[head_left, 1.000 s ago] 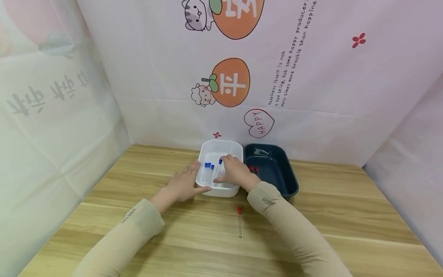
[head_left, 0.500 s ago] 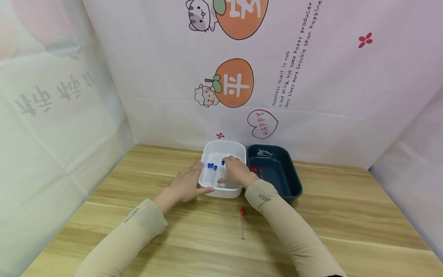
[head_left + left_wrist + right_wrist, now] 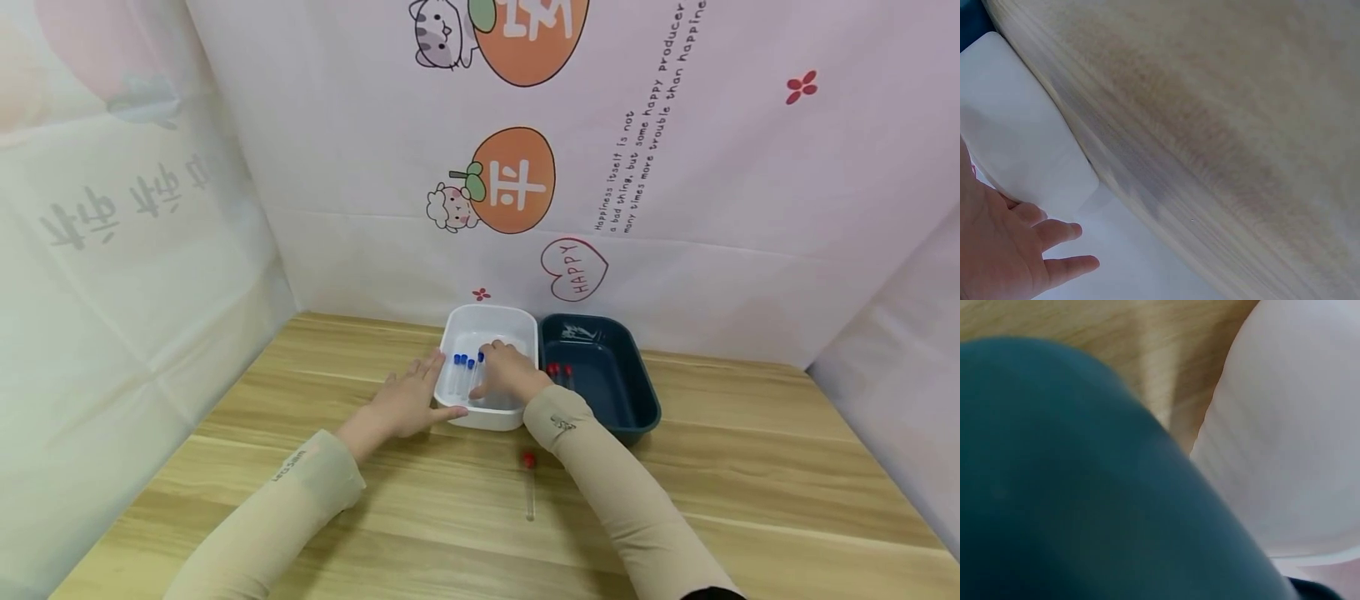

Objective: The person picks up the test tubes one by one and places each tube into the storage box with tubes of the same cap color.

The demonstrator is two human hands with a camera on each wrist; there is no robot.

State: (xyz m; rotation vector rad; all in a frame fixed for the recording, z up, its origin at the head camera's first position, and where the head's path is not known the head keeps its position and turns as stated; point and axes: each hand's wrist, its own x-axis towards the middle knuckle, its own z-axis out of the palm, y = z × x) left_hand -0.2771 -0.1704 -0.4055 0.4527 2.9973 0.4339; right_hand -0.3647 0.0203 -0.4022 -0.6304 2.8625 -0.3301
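Note:
My left hand rests at the left rim of the white tray, fingers spread along its side and thumb across the front corner. In the left wrist view the fingers of that hand lie extended beside the tray's outer wall. Inside the tray, my right hand holds a blue-capped test tube between thumb and fingers, partly hidden by the hand. Several other blue-capped test tubes lie side by side just left of it. The right hand itself does not show in the right wrist view.
A dark blue tray adjoins the white one on the right, with several red-capped test tubes at its left side. One more red-capped test tube lies on the wooden table in front. A printed cloth hangs behind.
The right hand has lowered the blue-capped test tube slightly and brought it closer to the others. The left hand stays at the rim. The head view has shifted a little.

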